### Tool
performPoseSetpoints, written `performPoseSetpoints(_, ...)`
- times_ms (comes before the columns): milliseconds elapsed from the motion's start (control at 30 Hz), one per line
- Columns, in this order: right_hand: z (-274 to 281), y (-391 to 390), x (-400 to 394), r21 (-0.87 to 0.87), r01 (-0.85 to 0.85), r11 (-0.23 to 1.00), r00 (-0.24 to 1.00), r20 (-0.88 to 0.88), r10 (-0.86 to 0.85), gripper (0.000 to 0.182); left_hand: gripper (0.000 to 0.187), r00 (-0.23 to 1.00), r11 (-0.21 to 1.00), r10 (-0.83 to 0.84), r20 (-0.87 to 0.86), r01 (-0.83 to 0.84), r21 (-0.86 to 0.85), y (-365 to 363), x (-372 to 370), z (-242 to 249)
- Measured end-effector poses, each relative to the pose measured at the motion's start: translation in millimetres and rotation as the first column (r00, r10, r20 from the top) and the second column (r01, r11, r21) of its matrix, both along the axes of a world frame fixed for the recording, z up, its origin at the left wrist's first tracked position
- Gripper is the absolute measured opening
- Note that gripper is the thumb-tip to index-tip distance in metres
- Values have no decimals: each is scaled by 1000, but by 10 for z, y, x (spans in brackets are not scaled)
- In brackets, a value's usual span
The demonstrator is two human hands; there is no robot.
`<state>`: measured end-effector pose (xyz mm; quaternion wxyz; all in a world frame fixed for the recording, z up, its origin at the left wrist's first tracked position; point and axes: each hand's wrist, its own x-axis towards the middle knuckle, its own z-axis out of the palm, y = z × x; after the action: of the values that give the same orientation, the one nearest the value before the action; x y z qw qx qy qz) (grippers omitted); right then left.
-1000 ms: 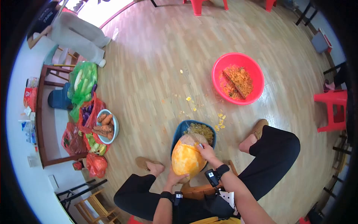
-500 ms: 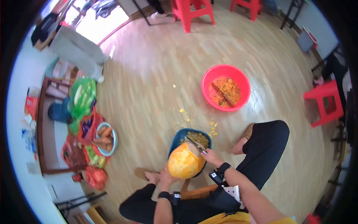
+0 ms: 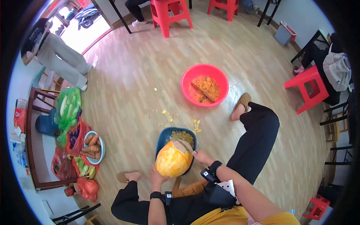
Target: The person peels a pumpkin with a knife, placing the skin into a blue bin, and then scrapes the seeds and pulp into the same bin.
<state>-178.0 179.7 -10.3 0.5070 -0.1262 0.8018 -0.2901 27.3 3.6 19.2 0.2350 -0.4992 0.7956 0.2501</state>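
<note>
Your right foot (image 3: 243,101) has shifted forward since the earlier frame, now well out ahead and right of the blue bin (image 3: 161,140). Your view has swung right too, so a pale backpack (image 3: 336,71) on a seated person shows clearer, far right of the bin. Pumpkin and knife barely differ relative to the bin.

Counts: one pumpkin (image 3: 173,161), mostly peeled, over the near part of the blue bin, tan patch facing away from you. One knife (image 3: 184,144), blade at that patch. Your left hand (image 3: 157,178) has its fingers curled against the pumpkin's lower left side, holding it; your right hand (image 3: 203,157) has its fingers closed on the knife handle, just right of the bin.

One pink bowl (image 3: 185,88), beyond and right of the bin, orange bits inside plus one brown stick (image 3: 205,93). Yellow scraps (image 3: 197,122) on the floor between bin and bowl, several, too small to count. Left of the bin: one pale basin (image 3: 102,152) of roots (image 3: 92,152), overlapping, count unsure; one green bag (image 3: 69,107) beyond it. Four red stools (image 3: 161,18), all well away from the bin.
</note>
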Motion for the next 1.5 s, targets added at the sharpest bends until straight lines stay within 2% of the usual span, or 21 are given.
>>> performPoseSetpoints(67, 58, -8, -31, 14, -39, 999, 999, -30, 39, 41, 129, 996, 999, -26, -83, 24, -23, -2, 64, -36)
performPoseSetpoints(133, 32, -35, -15, 27, -72, 997, 996, -47, 73, 40, 129, 996, 999, -43, -77, 43, -11, -37, 92, -120)
performPoseSetpoints(200, -20, -70, 64, -74, -21, 997, 988, -155, 9, 43, 129, 996, 998, -70, -64, 70, 4, -85, 53, -108)
performPoseSetpoints(267, 8, -128, 140, -98, -28, 995, 988, -153, 13, 46, 129, 965, 984, -141, 222, 113, 136, -132, -175, 110)
performPoseSetpoints(300, 15, -180, 155, -116, -51, 992, 986, -162, 32, 48, 129, 965, 986, -139, 223, 115, 118, -158, -249, 137)
performPoseSetpoints(333, 7, -209, 196, -94, -79, 992, 968, -246, 54, 50, 129, 972, 982, -174, 156, 160, 96, -154, -307, 144)
performPoseSetpoints(367, -13, -240, 229, -98, -83, 992, 968, -243, 57, 50, 128, 974, 976, -209, 92, 202, 79, -146, -330, 148)
performPoseSetpoints(400, 7, -248, 257, -84, -74, 994, 968, -245, 52, 50, 128, 974, 977, -206, 96, 199, 83, -159, -328, 92)
performPoseSetpoints(500, 98, -222, 329, -13, -100, 995, 965, -244, 93, 45, 128, 976, 986, -164, -146, 163, -20, -128, -340, -206)
performPoseSetpoints(633, 295, -279, 220, 31, -223, 974, 911, -350, 219, 38, 127, 987, 989, -124, -106, 132, 73, -84, -592, -77)
performPoseSetpoints(700, 327, -276, 232, 98, -301, 948, 886, -339, 317, 38, 128, 956, 969, -248, -159, 245, -40, 1, -612, -70)
performPoseSetpoints(733, 336, -277, 233, 107, -315, 943, 882, -334, 333, 38, 128, 959, 973, -233, -160, 231, -31, 63, -644, -86)
performPoseSetpoints(800, 347, -279, 229, 117, -369, 922, 829, -408, 383, 37, 133, 985, 983, -149, -83, 138, -120, 162, -736, -132)
performPoseSetpoints(933, 385, -290, 308, 169, -393, 904, 780, -459, 425, 36, 133, 994, 990, -106, -39, 102, -99, 229, -793, -157)
performPoseSetpoints(1000, 427, -297, 340, 225, -390, 893, 770, -452, 450, 34, 133, 988, 993, -64, 143, 77, -88, 270, -876, -145)
performPoseSetpoints(1233, 244, -355, 431, 232, -396, 888, 755, -467, 459, 32, 134, 978, 995, -73, 193, 85, -51, 244, -914, -136)
performPoseSetpoints(1433, 93, -446, 387, 177, -405, 897, 745, -504, 436, 32, 130, 974, 989, -83, 210, 106, -99, 281, -946, -179)
performPoseSetpoints(1500, 98, -492, 368, 213, -377, 902, 781, -451, 433, 33, 129, 974, 990, -81, 212, 103, -95, 263, -971, -156)
